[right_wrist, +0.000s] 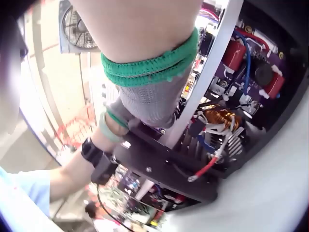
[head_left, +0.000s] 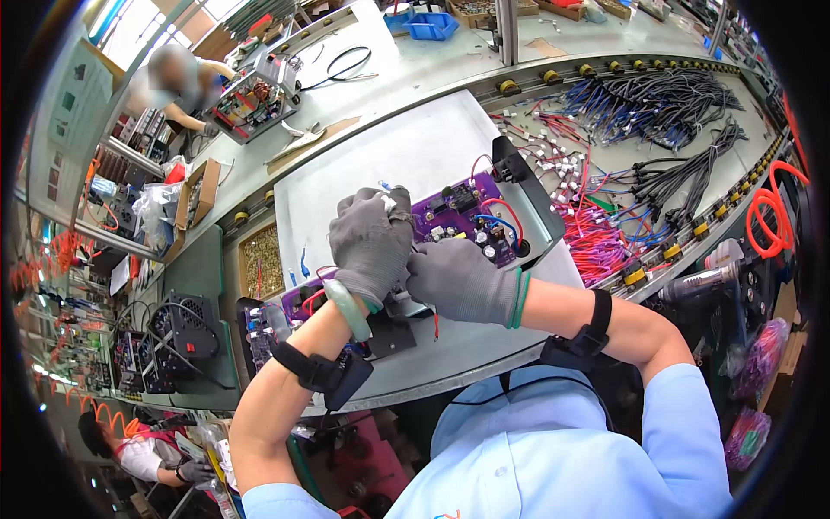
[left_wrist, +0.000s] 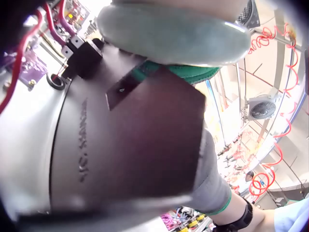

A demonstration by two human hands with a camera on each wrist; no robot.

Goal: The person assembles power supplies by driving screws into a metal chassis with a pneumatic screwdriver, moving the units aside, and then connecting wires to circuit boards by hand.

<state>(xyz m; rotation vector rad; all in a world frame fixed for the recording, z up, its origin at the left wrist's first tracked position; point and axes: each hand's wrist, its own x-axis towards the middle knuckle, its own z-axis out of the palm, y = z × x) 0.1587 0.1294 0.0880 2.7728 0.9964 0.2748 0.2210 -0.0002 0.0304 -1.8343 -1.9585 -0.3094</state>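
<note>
Both hands wear grey knit gloves with green cuffs and meet over an open device chassis. My left hand (head_left: 372, 246) has curled fingers, with a white wire connector (head_left: 388, 201) held among them at the top. Close beside it, my right hand (head_left: 462, 281) is bent inward, its fingertips hidden. A purple circuit board (head_left: 450, 212) with red and blue wires lies beyond the right hand. Another purple board (head_left: 298, 303) shows left of the left wrist. Below the hands is a dark metal panel (left_wrist: 130, 140). A copper coil (right_wrist: 222, 118) sits inside the chassis, near a red-sleeved wire (right_wrist: 205, 166).
Black cable bundles (head_left: 666, 104) and pink-red wires (head_left: 588, 246) lie at the right, inside a roller-lined edge (head_left: 635, 275). A parts tray (head_left: 261, 259) and a black unit (head_left: 186, 333) are at the left. Another person's device (head_left: 255, 99) stands across the bench.
</note>
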